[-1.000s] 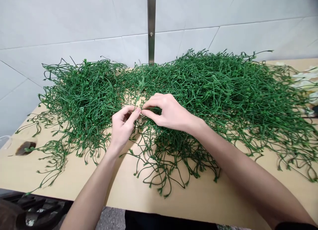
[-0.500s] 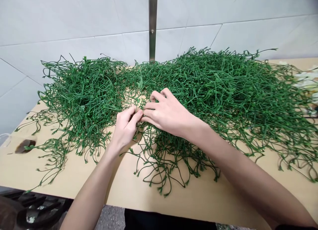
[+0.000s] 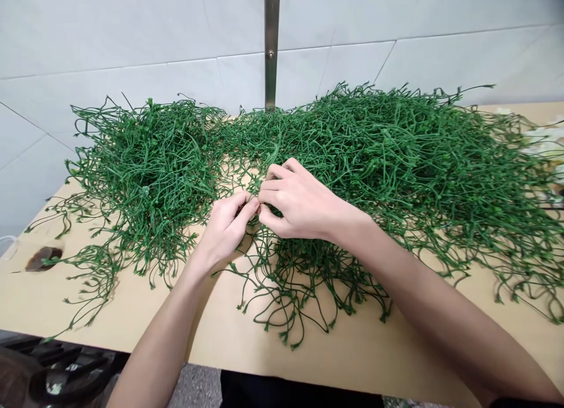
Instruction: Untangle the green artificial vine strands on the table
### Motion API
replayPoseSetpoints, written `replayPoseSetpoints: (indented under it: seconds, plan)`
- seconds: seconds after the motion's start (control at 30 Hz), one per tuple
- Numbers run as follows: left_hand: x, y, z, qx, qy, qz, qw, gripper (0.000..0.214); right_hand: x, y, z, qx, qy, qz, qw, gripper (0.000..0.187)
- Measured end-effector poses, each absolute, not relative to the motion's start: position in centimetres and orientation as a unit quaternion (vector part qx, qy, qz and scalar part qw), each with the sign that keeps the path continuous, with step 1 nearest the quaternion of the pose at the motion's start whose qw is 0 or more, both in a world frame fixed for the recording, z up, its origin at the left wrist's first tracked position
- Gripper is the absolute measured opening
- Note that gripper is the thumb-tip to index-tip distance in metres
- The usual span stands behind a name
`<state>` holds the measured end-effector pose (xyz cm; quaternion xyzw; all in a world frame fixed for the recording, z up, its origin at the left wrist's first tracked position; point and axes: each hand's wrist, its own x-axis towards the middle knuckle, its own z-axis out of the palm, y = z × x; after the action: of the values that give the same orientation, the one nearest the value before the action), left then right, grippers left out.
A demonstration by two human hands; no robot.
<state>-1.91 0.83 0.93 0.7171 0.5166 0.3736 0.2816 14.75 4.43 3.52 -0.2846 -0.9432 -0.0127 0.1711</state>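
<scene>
Thin green plastic plant stems point(image 3: 396, 144) lie tangled in a wide heap along the table, with a smaller pile point(image 3: 150, 167) on the left. My left hand point(image 3: 229, 223) is closed, thumb and forefinger pinched on a green stem at the gap between the piles. Right against it, my right hand point(image 3: 299, 202) is also closed, its fingertips meeting the left thumb at the same stem. The fingers hide most of what they grip. Below my right hand, a loose clump of stems point(image 3: 304, 285) spreads toward the table's front edge.
The pale wooden table point(image 3: 247, 349) stands against a white tiled wall point(image 3: 132, 32). A metal post point(image 3: 271, 50) rises behind the heap. There is a dark hole point(image 3: 43, 259) at the table's left. White artificial flowers point(image 3: 544, 141) lie at the far right.
Both hands have shifted slightly to the right and a little down, still together. My right thumb now sits lower and farther from its fingers. The piles look unchanged.
</scene>
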Motion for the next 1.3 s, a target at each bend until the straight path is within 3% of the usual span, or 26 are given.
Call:
replayPoseSetpoints:
  seconds: [0.33, 0.53, 0.7, 1.0, 1.3]
  plan:
    - [-1.9, 1.0, 0.3, 0.709, 0.504, 0.385, 0.308, 0.035, 13.9, 4.3, 2.7, -0.337, -0.917, 0.003, 0.214, 0.028]
    - [-2.3, 1.4, 0.5, 0.623, 0.481, 0.474, 0.394, 0.034, 15.2, 5.5, 2.8, -0.267, -0.923, 0.059, 0.27, 0.031]
    - [-2.5, 1.7, 0.4, 0.566, 0.489, 0.528, 0.403, 0.022, 15.5, 5.5, 3.3, -0.326, -0.881, 0.126, 0.32, 0.022]
    - [-2.5, 1.7, 0.2, 0.537, 0.488, 0.559, 0.4, 0.016, 13.8, 5.1, 2.5, -0.31, -0.835, 0.306, 0.337, 0.019]
    - [-2.4, 1.6, 0.3, 0.558, 0.499, 0.556, 0.361, 0.022, 14.4, 5.4, 3.1, -0.319, -0.815, 0.369, 0.313, 0.013]
